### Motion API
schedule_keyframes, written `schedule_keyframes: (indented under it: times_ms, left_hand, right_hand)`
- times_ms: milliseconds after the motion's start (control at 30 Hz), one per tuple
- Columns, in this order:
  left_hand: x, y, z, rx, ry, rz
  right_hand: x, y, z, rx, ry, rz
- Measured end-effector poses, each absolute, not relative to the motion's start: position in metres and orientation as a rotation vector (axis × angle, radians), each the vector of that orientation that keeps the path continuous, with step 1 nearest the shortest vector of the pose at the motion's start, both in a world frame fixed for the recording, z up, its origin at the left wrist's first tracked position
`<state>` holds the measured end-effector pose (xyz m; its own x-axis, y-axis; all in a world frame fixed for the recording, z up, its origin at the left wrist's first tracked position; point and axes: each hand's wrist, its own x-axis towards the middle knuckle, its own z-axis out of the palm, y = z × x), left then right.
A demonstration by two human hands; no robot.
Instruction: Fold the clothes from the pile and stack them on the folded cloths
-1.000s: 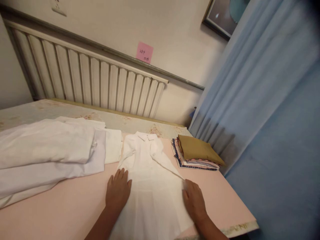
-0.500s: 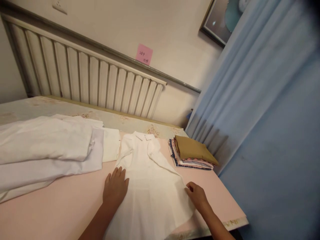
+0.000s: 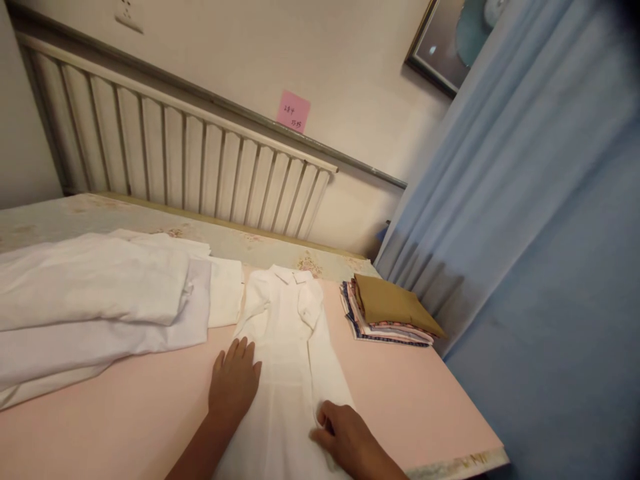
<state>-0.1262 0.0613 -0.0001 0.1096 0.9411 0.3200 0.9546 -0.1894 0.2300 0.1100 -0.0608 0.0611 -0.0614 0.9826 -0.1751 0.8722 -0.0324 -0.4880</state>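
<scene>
A white dress (image 3: pixel 283 347) with a collar lies lengthwise on the pink table cover (image 3: pixel 400 400), its collar at the far end. The right side is folded inward, and the fold makes a straight outer edge. My left hand (image 3: pixel 233 380) rests flat on the left edge of the dress, fingers spread and holding nothing. Over the lower front, my right hand (image 3: pixel 347 433) has curled fingers at the turned-in edge of the cloth. The bottom of the dress runs out of view.
Loosely piled white cloth (image 3: pixel 95 287) lies at the left. At the right back is a stack of folded clothes (image 3: pixel 395 307), mustard on top. A radiator (image 3: pixel 190 160) lines the wall, and a blue curtain (image 3: pixel 500 167) hangs at the right.
My right hand has moved left, bringing the right side of the dress in over its front. My left hand stays at the left edge.
</scene>
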Motion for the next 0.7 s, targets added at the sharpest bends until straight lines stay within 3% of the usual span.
schedule_keyframes:
  times_ms: [133,300,700]
  left_hand:
    - [-0.126,0.060,0.001,-2.306,-1.985,-0.610]
    - [-0.126,0.060,0.000,-2.310,-1.975,-0.594]
    - [-0.124,0.061,0.007,-2.349,-2.060,-0.452]
  right_hand:
    - [0.122,-0.026,0.072,-1.797,-2.023,1.054]
    - [0.119,0.064,0.080,-1.905,-1.931,0.525]
    - [0.092,0.169,0.055,-2.170,-1.843,0.051]
